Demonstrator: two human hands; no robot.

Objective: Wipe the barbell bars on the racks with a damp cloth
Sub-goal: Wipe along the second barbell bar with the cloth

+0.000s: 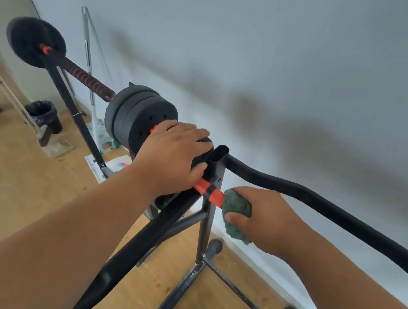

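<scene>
Both hands work the near bar end: the left hand (170,157) grips the black plate stack (139,120); the right hand (264,220) pinches the green cloth (237,207) around the orange bar end (209,192); next, I judge, rubbing along it.

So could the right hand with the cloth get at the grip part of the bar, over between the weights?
Probably not from here. The right hand holds the cloth at the bar's orange end; the plates, upright and left hand lie between it and the grip.

Two hands (170,157) (one cloth (238,208))
</scene>
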